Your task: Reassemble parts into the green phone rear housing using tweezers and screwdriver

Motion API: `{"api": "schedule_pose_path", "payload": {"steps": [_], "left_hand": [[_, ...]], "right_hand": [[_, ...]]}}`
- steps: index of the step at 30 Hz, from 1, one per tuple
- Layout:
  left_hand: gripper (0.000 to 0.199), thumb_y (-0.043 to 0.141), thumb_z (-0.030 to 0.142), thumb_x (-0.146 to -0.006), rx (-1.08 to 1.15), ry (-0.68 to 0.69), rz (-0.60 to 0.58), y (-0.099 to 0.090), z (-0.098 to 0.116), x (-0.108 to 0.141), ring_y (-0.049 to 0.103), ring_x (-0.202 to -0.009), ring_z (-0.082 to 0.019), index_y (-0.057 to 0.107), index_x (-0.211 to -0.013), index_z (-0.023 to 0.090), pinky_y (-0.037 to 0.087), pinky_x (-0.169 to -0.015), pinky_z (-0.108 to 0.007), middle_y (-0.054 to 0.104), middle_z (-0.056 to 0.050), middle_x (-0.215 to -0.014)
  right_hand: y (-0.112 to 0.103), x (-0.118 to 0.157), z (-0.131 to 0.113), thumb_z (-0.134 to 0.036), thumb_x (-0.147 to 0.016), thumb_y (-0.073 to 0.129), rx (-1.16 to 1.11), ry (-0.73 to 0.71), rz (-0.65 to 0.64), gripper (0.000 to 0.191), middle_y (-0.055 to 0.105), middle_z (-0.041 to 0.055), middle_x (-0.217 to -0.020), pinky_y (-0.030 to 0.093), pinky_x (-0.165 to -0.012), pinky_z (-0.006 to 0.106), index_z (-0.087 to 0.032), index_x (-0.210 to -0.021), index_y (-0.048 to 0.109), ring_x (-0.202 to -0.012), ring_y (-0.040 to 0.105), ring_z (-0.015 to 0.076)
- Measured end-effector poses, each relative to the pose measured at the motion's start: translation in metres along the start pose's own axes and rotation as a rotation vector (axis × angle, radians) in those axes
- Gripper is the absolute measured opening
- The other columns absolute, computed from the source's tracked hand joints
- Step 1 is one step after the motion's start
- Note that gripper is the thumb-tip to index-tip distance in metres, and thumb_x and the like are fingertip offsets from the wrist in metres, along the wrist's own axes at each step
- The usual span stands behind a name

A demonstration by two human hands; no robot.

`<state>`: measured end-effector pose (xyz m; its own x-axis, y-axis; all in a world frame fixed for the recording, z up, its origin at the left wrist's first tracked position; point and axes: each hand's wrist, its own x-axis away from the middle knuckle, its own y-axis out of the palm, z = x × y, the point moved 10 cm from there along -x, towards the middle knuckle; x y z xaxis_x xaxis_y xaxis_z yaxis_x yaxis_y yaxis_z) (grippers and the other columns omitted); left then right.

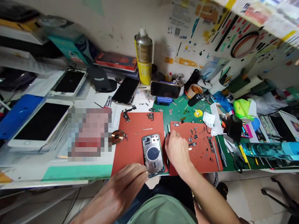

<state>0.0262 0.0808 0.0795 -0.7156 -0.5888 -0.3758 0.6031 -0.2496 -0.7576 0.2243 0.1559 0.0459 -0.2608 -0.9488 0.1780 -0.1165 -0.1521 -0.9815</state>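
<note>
An emptied phone housing (153, 155) lies inner side up, with a round dark charging-coil area in its middle. Its lower end reaches the front edge of the red mat (130, 137). My left hand (130, 179) has its fingers closed at the housing's lower left edge. To the right of the housing, my right hand (177, 151) is curled at the gap between the two mats. A thin dark stick-like tool (167, 163) shows along that hand's left side; what the fingers hold is hidden. Small phone parts (192, 144) are scattered on the right red mat (184, 166).
A copper coil (118, 137) sits at the left mat's edge. A spray can (145, 59) and a propped phone (165, 90) stand at the back. White tablets (42, 124) lie left; scissors (237, 161), a yellow pen (244, 155) and a blue bottle (266, 151) lie right.
</note>
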Motion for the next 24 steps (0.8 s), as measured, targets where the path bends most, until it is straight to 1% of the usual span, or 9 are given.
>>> {"api": "schedule_pose_path", "payload": {"steps": [2, 5, 9, 12, 13, 15, 17, 21, 24], "left_hand": [[0.022, 0.052, 0.017, -0.115, -0.097, 0.112, 0.004, 0.007, 0.003, 0.007, 0.076, -0.109, -0.021, 0.070, -0.121, 0.029, 0.062, -0.108, -0.038, 0.080, 0.000, -0.113], [0.025, 0.049, 0.016, -0.116, -0.213, 0.211, -0.003, 0.013, 0.002, 0.013, 0.076, -0.115, -0.022, 0.072, -0.118, 0.025, 0.056, -0.117, -0.039, 0.082, -0.001, -0.115], [0.037, 0.043, 0.015, -0.116, -0.194, 0.137, -0.071, -0.001, -0.010, -0.002, 0.076, -0.117, -0.023, 0.067, -0.141, 0.026, 0.058, -0.111, -0.040, 0.082, -0.004, -0.123], [0.035, 0.046, 0.015, -0.116, -0.183, 0.097, -0.096, -0.015, -0.011, -0.016, 0.075, -0.115, -0.023, 0.064, -0.143, 0.026, 0.058, -0.107, -0.040, 0.080, -0.004, -0.125], [0.030, 0.048, 0.016, -0.115, -0.156, 0.110, -0.116, -0.016, -0.007, -0.019, 0.075, -0.107, -0.022, 0.065, -0.139, 0.024, 0.059, -0.099, -0.038, 0.080, -0.004, -0.119], [0.018, 0.052, 0.019, -0.116, -0.088, 0.065, -0.176, -0.009, -0.007, -0.023, 0.072, -0.095, -0.020, 0.066, -0.127, 0.023, 0.057, -0.088, -0.036, 0.078, -0.003, -0.109], [0.016, 0.052, 0.021, -0.117, -0.024, 0.027, -0.192, 0.000, -0.003, -0.022, 0.068, -0.087, -0.019, 0.067, -0.117, 0.024, 0.054, -0.080, -0.034, 0.074, -0.001, -0.100], [0.019, 0.052, 0.017, -0.117, 0.026, 0.007, -0.136, 0.018, 0.011, -0.016, 0.063, -0.081, -0.018, 0.069, -0.110, 0.022, 0.049, -0.075, -0.033, 0.070, -0.001, -0.092], [0.016, 0.057, 0.010, -0.112, 0.001, 0.008, -0.091, 0.027, 0.016, -0.011, 0.063, -0.083, -0.019, 0.070, -0.113, 0.019, 0.049, -0.077, -0.034, 0.071, -0.002, -0.092]], "right_hand": [[-0.001, -0.008, -0.004, -0.015, -0.112, 0.048, -0.020, -0.002, 0.000, 0.017, 0.080, 0.0163, -0.094, 0.053, -0.060, 0.031, -0.014, -0.106, 0.064, -0.073, 0.082, 0.0288], [-0.004, -0.010, -0.004, -0.015, -0.112, 0.049, -0.055, -0.004, 0.010, 0.017, 0.079, 0.0149, -0.092, 0.053, -0.061, 0.031, -0.014, -0.107, 0.065, -0.072, 0.081, 0.0282], [-0.009, 0.010, 0.005, -0.014, -0.112, 0.049, -0.133, -0.073, 0.009, 0.021, 0.077, 0.0144, -0.099, 0.054, -0.066, 0.032, -0.012, -0.111, 0.070, -0.078, 0.079, 0.0254], [-0.007, 0.036, 0.009, -0.018, -0.113, 0.054, -0.239, -0.243, -0.053, 0.022, 0.075, 0.0081, -0.106, 0.056, -0.076, 0.029, -0.019, -0.119, 0.075, -0.089, 0.077, 0.0206], [-0.006, 0.045, 0.006, -0.019, -0.113, 0.056, -0.304, -0.337, -0.092, 0.021, 0.073, 0.0052, -0.104, 0.056, -0.077, 0.027, -0.022, -0.118, 0.076, -0.088, 0.076, 0.0179], [-0.007, 0.060, -0.001, -0.013, -0.109, 0.061, -0.487, -0.523, -0.159, 0.021, 0.072, 0.0036, -0.104, 0.054, -0.077, 0.027, -0.023, -0.112, 0.079, -0.086, 0.073, 0.0160], [-0.004, 0.068, -0.007, -0.007, -0.105, 0.064, -0.546, -0.614, -0.238, 0.024, 0.070, 0.0026, -0.104, 0.051, -0.074, 0.027, -0.024, -0.105, 0.081, -0.085, 0.070, 0.0150], [0.009, 0.070, -0.019, 0.001, -0.100, 0.062, -0.429, -0.666, -0.381, 0.030, 0.068, 0.0005, -0.099, 0.042, -0.068, 0.026, -0.023, -0.096, 0.080, -0.080, 0.065, 0.0128], [0.013, 0.068, -0.024, 0.004, -0.097, 0.061, -0.338, -0.678, -0.412, 0.032, 0.067, 0.0002, -0.098, 0.036, -0.064, 0.028, -0.022, -0.094, 0.079, -0.076, 0.062, 0.0120]]}}
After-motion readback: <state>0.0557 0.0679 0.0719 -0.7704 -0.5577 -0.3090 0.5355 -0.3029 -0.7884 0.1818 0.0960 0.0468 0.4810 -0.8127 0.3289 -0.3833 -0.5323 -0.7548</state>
